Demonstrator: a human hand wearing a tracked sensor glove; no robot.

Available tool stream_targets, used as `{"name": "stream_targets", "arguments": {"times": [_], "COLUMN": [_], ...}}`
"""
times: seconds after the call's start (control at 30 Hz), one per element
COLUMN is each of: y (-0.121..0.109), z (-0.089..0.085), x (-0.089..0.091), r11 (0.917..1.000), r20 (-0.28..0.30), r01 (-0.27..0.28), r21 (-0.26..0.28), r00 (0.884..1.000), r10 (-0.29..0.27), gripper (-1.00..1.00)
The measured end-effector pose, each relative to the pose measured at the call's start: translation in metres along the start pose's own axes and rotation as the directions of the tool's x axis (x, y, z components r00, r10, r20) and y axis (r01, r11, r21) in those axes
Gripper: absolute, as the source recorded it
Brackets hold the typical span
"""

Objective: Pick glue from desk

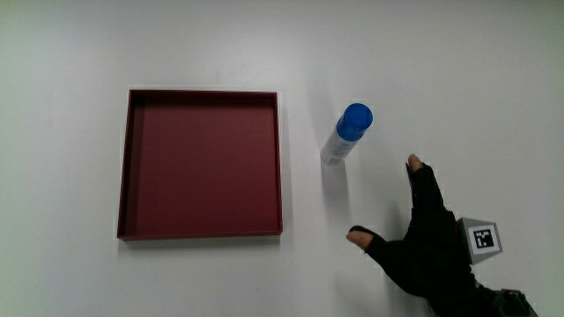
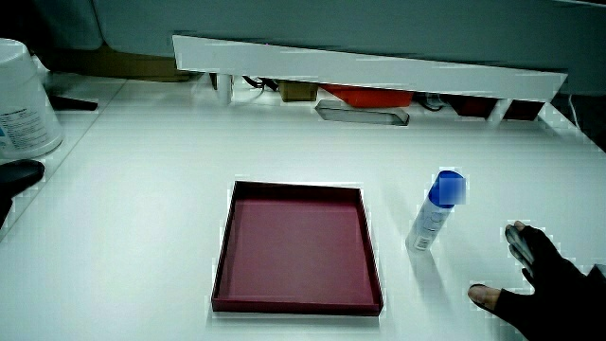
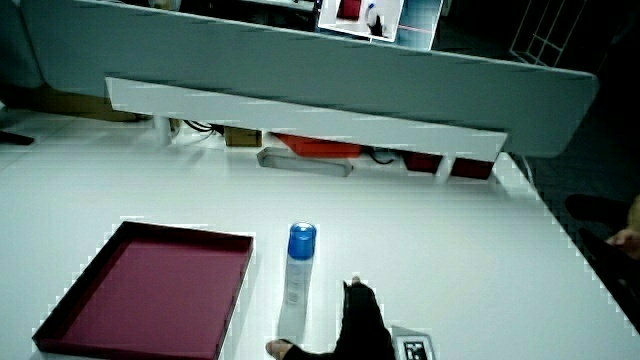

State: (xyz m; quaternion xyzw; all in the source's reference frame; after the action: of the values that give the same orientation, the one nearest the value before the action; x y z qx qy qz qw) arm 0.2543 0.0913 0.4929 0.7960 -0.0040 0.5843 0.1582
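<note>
The glue stick (image 1: 346,134), a white tube with a blue cap, stands upright on the white table (image 1: 441,53) a little above the centre of the main view, just beside the red tray (image 1: 201,165) and apart from it. It looks light, rigid and smooth, likely to tip if nudged near the cap; a pinch around the white body below the cap seems the safest hold. The hand (image 1: 427,251) sits low in the frame, nearer the person than the glue, thumb and forefinger spread, holding nothing. The tray is shallow, square and empty, as both side views confirm.
</note>
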Motion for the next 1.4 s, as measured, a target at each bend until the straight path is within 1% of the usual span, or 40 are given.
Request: {"name": "stream_targets", "arguments": {"times": [0.03,0.07,0.1,0.13,0.17,0.2,0.23,0.27,0.3,0.33,0.47,0.5,0.53,0.57,0.6,0.63,0.67,0.7,0.73,0.77,0.8,0.83,0.93,1.0,1.03,1.07,1.1,1.2,1.23,1.27,1.3,1.33,1.4], "y": [0.004,0.008,0.013,0.018,0.022,0.026,0.031,0.035,0.040,0.044,0.060,0.064,0.068,0.072,0.076,0.080,0.084,0.088,0.091,0.094,0.097,0.099,0.107,0.111,0.111,0.112,0.112,0.113,0.114,0.114,0.114,0.113,0.114], "z": [0.002,0.002,0.004,0.005,0.004,0.005,0.006,0.005,0.004,0.003,0.001,0.000,0.000,0.000,0.000,-0.002,-0.003,-0.005,-0.007,-0.009,-0.010,-0.012,-0.016,-0.018,-0.019,-0.019,-0.019,-0.020,-0.020,-0.020,-0.020,-0.020,-0.019], "x": [0.004,0.002,0.003,0.005,0.001,0.001,0.001,-0.001,-0.001,-0.005,-0.003,-0.006,-0.004,-0.004,-0.003,-0.006,-0.007,-0.006,-0.008,-0.010,-0.008,-0.009,-0.009,-0.009,-0.010,-0.008,-0.009,-0.008,-0.009,-0.008,-0.009,-0.009,-0.006], "r11": [0.9999,0.9998,0.9996,0.9997,0.9995,0.9991,0.9983,0.9964,0.9962,0.9966,0.9914,0.9895,0.9886,0.9893,0.9870,0.9852,0.9835,0.9869,0.9864,0.9877,0.9866,0.9868,0.9867,0.9860,0.9867,0.9879,0.9877,0.9873,0.9892,0.9890,0.9907,0.9898,0.9908], "r20": [0.029,0.022,0.034,0.036,0.010,0.017,0.035,0.015,0.012,-0.010,0.008,-0.011,-0.013,-0.034,-0.022,-0.036,-0.032,-0.047,-0.057,-0.070,-0.054,-0.065,-0.063,-0.070,-0.081,-0.078,-0.091,-0.094,-0.102,-0.092,-0.116,-0.119,-0.120], "r01": [0.013,0.018,0.027,0.024,0.032,0.041,0.058,0.084,0.085,0.078,0.126,0.140,0.145,0.137,0.152,0.164,0.174,0.151,0.150,0.140,0.149,0.145,0.143,0.143,0.138,0.131,0.132,0.135,0.121,0.124,0.110,0.118,0.117], "r21": [0.000,0.000,-0.003,-0.006,-0.002,-0.010,-0.009,-0.013,-0.021,-0.027,-0.034,-0.037,-0.040,-0.048,-0.051,-0.051,-0.052,-0.056,-0.067,-0.070,-0.066,-0.071,-0.077,-0.085,-0.085,-0.082,-0.084,-0.084,-0.083,-0.081,-0.080,-0.079,-0.069], "r00": [1.000,1.000,0.999,0.999,0.999,0.999,0.998,0.996,0.996,0.997,0.992,0.990,0.989,0.990,0.988,0.985,0.984,0.987,0.986,0.987,0.987,0.987,0.987,0.986,0.986,0.987,0.986,0.985,0.986,0.987,0.986,0.985,0.985], "r10": [-0.013,-0.018,-0.027,-0.024,-0.032,-0.041,-0.058,-0.084,-0.084,-0.078,-0.126,-0.141,-0.146,-0.139,-0.154,-0.166,-0.175,-0.154,-0.154,-0.145,-0.153,-0.150,-0.148,-0.149,-0.145,-0.138,-0.140,-0.142,-0.129,-0.131,-0.119,-0.127,-0.124], "gripper": [0.00,0.00,0.00,0.00,0.00,0.00,0.00,0.00,0.00,0.00,0.00,0.00,0.00,0.00,0.00,0.00,0.00,0.00,0.00,0.00,0.00,0.00,0.00,0.00,0.00,0.00,0.00,0.00,0.00,0.04,0.09,0.13,0.22]}}
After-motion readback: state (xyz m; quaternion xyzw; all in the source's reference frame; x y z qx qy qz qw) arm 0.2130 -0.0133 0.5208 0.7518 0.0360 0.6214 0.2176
